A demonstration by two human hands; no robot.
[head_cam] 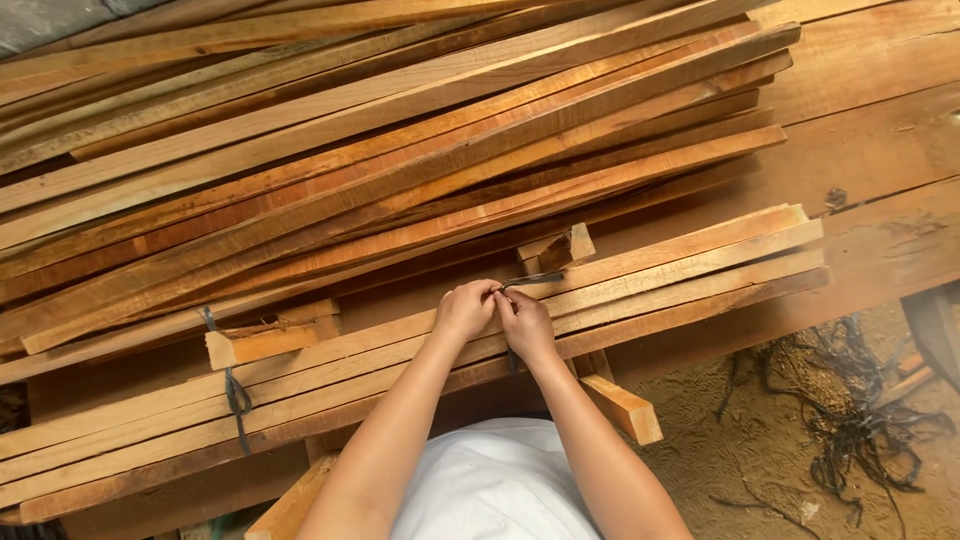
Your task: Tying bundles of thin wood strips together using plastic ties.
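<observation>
Here, dark strap [532, 279] pinched between left hand [465, 310], right hand [527, 325]

the long slat pile [380, 170] runs off the left and top edges. where the left hand [465, 310] and right hand [525, 325] meet, fingertips hide the strap's [530, 279] near end. a dark shape [938, 320] is cut by the right edge.

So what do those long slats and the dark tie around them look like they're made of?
The slats look like raw sawn wood: orange-brown grain, matt, unpainted, rough edges. The dark tie knotted round the bundle looks like thin plastic or rubber strapping; too small to be sure. Both hands, left hand and right hand, pinch a similar dark strip over the bundle.
</observation>
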